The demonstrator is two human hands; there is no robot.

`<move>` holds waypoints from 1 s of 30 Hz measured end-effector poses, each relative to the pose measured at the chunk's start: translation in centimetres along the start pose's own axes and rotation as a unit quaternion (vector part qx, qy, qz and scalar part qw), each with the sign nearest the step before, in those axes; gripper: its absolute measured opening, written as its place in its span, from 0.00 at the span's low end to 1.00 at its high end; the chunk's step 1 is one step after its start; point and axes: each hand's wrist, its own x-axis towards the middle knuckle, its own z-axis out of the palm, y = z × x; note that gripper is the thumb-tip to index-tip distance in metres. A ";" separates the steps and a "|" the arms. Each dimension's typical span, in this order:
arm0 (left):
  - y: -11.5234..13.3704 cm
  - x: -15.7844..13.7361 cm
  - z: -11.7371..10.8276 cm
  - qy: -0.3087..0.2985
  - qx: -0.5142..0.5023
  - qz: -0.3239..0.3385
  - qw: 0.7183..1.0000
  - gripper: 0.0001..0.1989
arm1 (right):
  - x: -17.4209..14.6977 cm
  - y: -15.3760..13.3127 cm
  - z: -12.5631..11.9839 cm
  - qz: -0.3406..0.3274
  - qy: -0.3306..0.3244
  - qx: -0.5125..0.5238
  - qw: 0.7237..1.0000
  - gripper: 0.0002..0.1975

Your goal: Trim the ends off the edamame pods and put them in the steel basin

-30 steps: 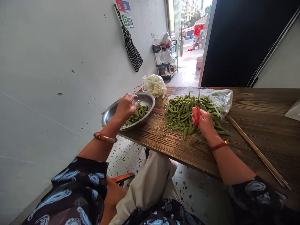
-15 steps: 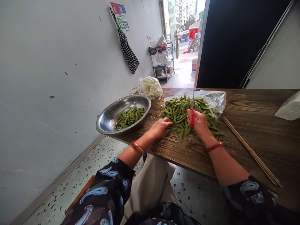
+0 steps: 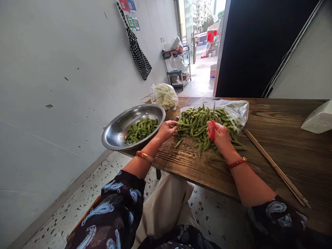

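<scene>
My right hand (image 3: 220,136) is closed around the red handles of a pair of scissors (image 3: 213,129), whose blades point up and away in front of a pile of green edamame pods (image 3: 198,121). Just left of that pile, my left hand (image 3: 166,130) pinches an edamame pod (image 3: 179,124) by its end between thumb and fingers. A loose pod (image 3: 178,143) lies on the wood below it. Beside my left hand stands a wide steel bowl (image 3: 114,129), tilted in view, with more pods (image 3: 141,130) in it. The pile rests partly on a clear plastic bag (image 3: 241,110).
A bag of cauliflower (image 3: 165,97) sits behind the bowl on the wooden table (image 3: 275,117). Several thin wooden skewers (image 3: 276,167) lie to the right. A white box-shaped thing (image 3: 318,118) is at the right edge. Beyond the table stand a cart (image 3: 178,72) and an open doorway.
My left hand has moved left and up from the pile's near edge and now holds a pod. A loose pod shows on the wood. The right hand with the scissors stays nearly still.
</scene>
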 end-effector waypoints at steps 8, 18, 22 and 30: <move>1.4 -1.6 -0.8 0.001 0.106 0.026 0.994 0.04 | -0.1 0.4 0.1 0.009 -0.007 0.009 1.000 0.29; 2.3 -1.7 1.5 -0.082 0.187 -0.035 0.978 0.09 | -0.2 0.3 0.1 0.014 -0.014 -0.001 1.000 0.28; 2.5 -1.6 3.1 -0.090 0.232 -0.032 0.968 0.04 | -0.2 0.2 0.1 0.022 -0.017 -0.001 1.000 0.28; 2.4 -0.1 2.3 -0.008 0.138 -0.018 0.990 0.05 | 0.0 0.3 0.2 0.004 -0.009 -0.007 1.000 0.30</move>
